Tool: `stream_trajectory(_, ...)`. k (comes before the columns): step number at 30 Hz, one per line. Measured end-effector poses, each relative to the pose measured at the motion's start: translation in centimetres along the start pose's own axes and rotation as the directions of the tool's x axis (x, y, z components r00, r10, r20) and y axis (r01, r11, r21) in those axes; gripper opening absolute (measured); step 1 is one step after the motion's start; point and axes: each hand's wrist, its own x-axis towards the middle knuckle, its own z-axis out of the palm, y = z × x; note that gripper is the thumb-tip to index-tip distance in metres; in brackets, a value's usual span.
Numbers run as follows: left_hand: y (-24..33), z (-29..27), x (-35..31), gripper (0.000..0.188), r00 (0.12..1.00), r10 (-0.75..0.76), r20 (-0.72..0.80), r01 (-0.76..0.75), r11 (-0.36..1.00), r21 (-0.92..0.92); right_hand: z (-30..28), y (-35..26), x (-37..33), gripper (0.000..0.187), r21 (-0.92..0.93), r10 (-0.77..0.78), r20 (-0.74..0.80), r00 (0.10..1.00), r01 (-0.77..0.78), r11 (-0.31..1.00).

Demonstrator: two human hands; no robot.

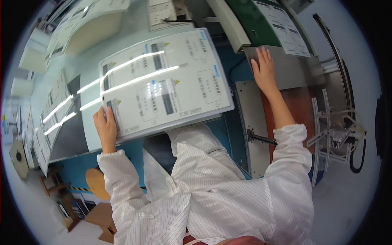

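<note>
A thick stack of clear-edged printed sheets [134,90], white with black panels and small yellow triangles, lies on the glossy table in front of me. My left hand [106,128] rests against the stack's near left edge, its visible fingers stretched out rather than wrapped round it. To the right, my right hand [264,71] is open, fingers extended over the near end of a grey metal plate [294,73]; nothing shows in it. Just beyond that plate, another printed sheet [283,28] lies on a green conveyor belt [257,24].
More printed sheets [53,102] lie at the table's left, with a curved white stack [94,30] behind. A white switch box [159,14] with a black cable stands at the back. Metal framework [326,139] is on the right. A round wooden stool [96,183] sits below left.
</note>
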Motion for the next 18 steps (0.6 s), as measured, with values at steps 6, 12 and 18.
stream_trajectory(6, -0.5, 0.6, -0.3, 0.043, 0.995, 0.103, -0.011, -0.101, 0.988, 0.121, 1.9, 10.4, 2.3, 0.056, -0.271, 0.390, -0.122, 0.913, -0.409, 0.871)
stream_trajectory(12, -0.6, 0.6, -0.1, 0.041, 0.999, 0.043, -0.032, -0.040, 0.993, 0.112, 2.1, 14.5, 5.0, 0.054, -0.323, 0.517, -0.207, 0.830, -0.557, 0.765)
stream_trajectory(18, 0.1, 0.5, -0.1, 0.040, 1.000, 0.014, -0.013, -0.013, 0.992, 0.125, 2.4, 16.8, 6.7, 0.052, -0.335, 0.499, -0.272, 0.823, -0.567, 0.752)
